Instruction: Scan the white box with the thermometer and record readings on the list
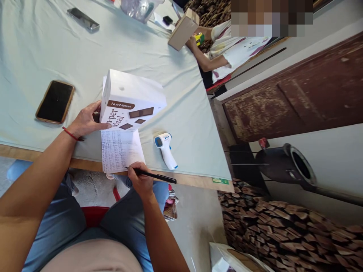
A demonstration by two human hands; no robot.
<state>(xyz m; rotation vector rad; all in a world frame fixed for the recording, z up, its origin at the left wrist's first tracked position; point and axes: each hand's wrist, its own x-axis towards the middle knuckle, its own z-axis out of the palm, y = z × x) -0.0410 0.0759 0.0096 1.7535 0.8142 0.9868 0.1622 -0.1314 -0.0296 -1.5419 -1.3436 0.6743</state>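
My left hand (pixel 89 120) grips the left side of a white NutriMotion box (pixel 136 90), its thumb on the printed front. Under and in front of the box lies a sheet of paper (pixel 121 151) covered in handwriting, partly hidden by it. A black pen (pixel 155 176) is held in my right hand (pixel 141 179), its tip at the paper's lower right edge. To the right of the paper rests a white and blue infrared thermometer (pixel 166 151). A smartphone in a brown case (pixel 55 102) lies left of my left hand.
A second phone (pixel 83 19) and a clear plastic bag (pixel 138 9) lie farther back on the cloth-covered table (pixel 184 113). Across the far corner, another person's hands (pixel 192 40) hold a cardboard box (pixel 184 29). Stacked firewood (pixel 297 226) stands at the right.
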